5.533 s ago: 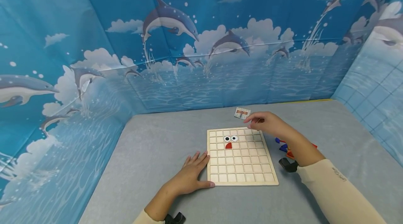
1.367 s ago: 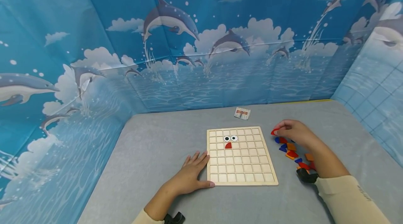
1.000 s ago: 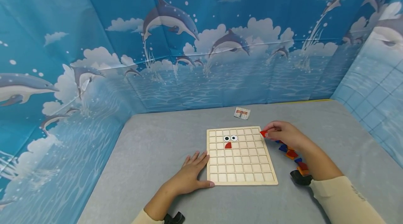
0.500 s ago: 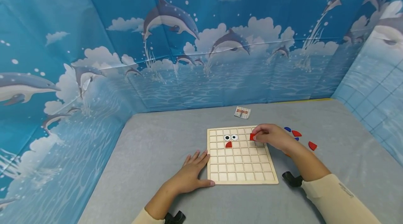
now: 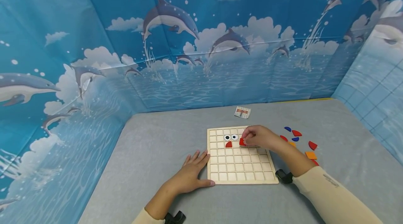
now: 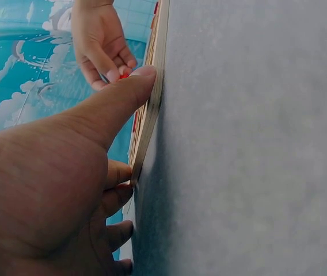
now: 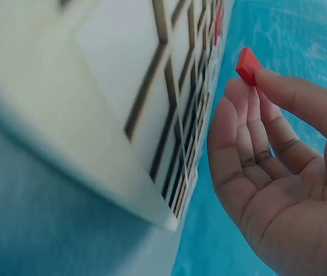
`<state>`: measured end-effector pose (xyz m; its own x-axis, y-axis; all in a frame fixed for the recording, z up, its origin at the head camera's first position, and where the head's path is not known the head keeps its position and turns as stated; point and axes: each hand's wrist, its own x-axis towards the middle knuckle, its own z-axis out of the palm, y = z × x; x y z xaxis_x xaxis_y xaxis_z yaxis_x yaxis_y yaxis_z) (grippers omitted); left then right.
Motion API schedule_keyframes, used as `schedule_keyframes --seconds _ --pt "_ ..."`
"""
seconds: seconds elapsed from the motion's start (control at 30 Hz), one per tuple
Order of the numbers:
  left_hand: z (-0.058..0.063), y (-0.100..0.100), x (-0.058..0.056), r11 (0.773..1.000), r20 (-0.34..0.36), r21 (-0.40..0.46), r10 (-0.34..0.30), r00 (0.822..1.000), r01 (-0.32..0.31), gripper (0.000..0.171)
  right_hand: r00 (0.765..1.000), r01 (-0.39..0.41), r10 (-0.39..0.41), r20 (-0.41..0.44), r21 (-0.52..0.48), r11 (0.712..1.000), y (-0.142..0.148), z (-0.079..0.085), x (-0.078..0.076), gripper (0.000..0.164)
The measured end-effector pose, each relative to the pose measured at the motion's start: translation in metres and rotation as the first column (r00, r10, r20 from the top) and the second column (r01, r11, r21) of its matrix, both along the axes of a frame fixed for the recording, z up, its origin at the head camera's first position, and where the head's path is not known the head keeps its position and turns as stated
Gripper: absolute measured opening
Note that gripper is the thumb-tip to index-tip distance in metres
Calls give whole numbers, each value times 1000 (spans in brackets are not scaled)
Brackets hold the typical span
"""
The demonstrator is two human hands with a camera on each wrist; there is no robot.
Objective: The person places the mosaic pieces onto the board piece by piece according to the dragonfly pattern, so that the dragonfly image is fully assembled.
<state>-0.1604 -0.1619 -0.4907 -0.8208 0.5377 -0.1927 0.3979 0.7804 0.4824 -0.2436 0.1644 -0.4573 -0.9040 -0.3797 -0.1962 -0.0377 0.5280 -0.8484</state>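
Observation:
A wooden grid board lies on the grey table. Two round eye tiles sit in neighbouring cells, with a red quarter-circle tile just below them. My right hand pinches a small red tile between thumb and fingertips, close over the board to the right of the eyes. In the right wrist view the other fingers curve loosely behind it. My left hand rests at the board's left side with fingers spread. Its thumb touches the front edge near the corner.
A small printed card with a grid pattern lies behind the board. Loose tiles are scattered to the right, among them an orange square, a red piece and a blue half-round. A dolphin-print curtain hangs behind the table.
My right hand went from over the board to the loose tiles, took up a red tile there and carried it left over the grid. The left hand has stayed in place.

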Motion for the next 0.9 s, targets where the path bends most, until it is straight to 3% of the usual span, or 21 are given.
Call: schedule_keyframes --seconds 0.2,0.53,0.9 --pt "1 1 0 1000 2 -1 -2 1000 2 100 999 -33 33 3 28 999 -11 -3 -3 12" --pt "-2 -1 -1 1000 -11 -7 -3 1000 3 99 999 -18 16 43 60 998 -24 -10 -13 7" --pt "-3 -1 -1 1000 -11 -8 -5 1000 5 99 995 -46 60 -78 169 985 -31 -8 -9 5"
